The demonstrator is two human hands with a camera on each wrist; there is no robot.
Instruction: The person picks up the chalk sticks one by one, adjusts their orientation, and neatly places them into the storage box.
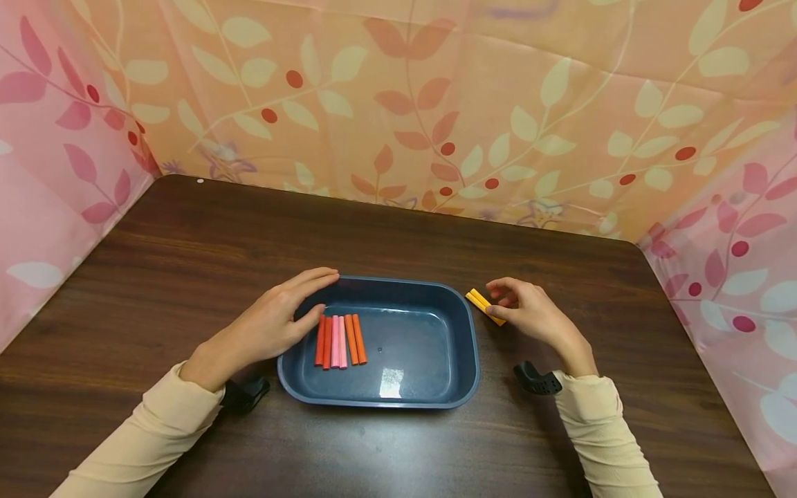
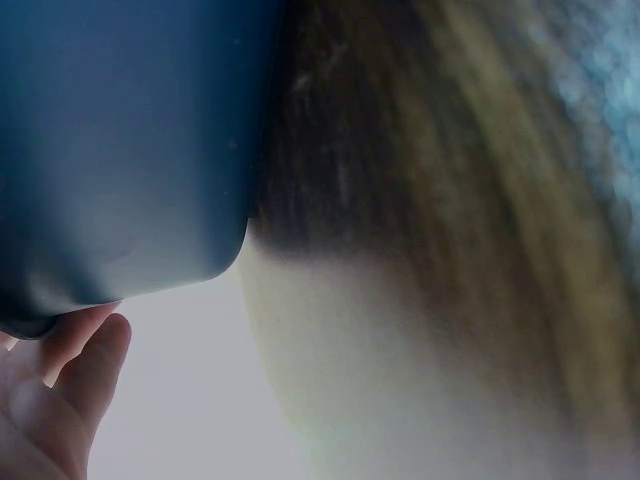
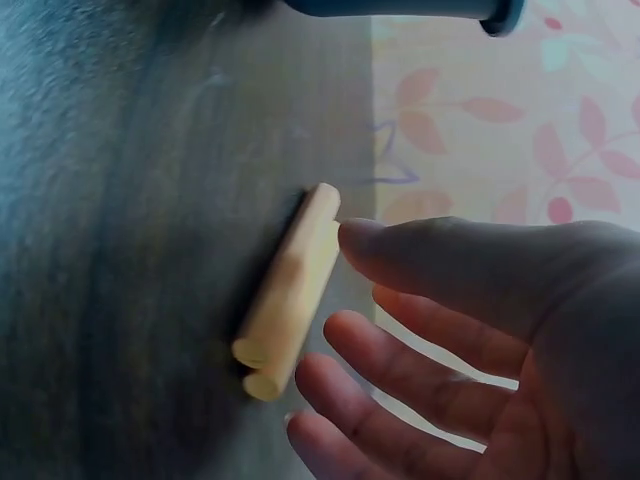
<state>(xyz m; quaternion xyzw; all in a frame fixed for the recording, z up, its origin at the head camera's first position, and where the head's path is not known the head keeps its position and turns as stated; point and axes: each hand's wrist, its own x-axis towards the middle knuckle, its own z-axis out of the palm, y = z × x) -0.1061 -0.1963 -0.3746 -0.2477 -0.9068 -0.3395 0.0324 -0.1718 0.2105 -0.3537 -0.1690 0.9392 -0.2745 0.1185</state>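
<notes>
A dark blue tray [image 1: 398,404] stands on the table. In its left part lie red sticks [image 1: 327,342], pink sticks [image 1: 339,342] and orange sticks [image 1: 355,339], side by side. My left hand [image 1: 274,315] rests on the tray's far left corner, fingers extended along the rim and thumb over the inside. Past the tray's right end, two yellow sticks [image 1: 478,299] lie together on the table. My right hand [image 1: 535,311] is beside them, fingers loosely bent and thumb close to them. In the right wrist view a gap shows between the fingers and the yellow sticks [image 3: 290,290].
The dark wooden table [image 1: 187,277] reaches to a flowered curtain [image 1: 398,104] at the back and sides. A black wrist strap [image 1: 537,380] is on the right wrist, another dark one [image 1: 245,395] on the left. A small white spot [image 1: 200,180] marks the far left edge.
</notes>
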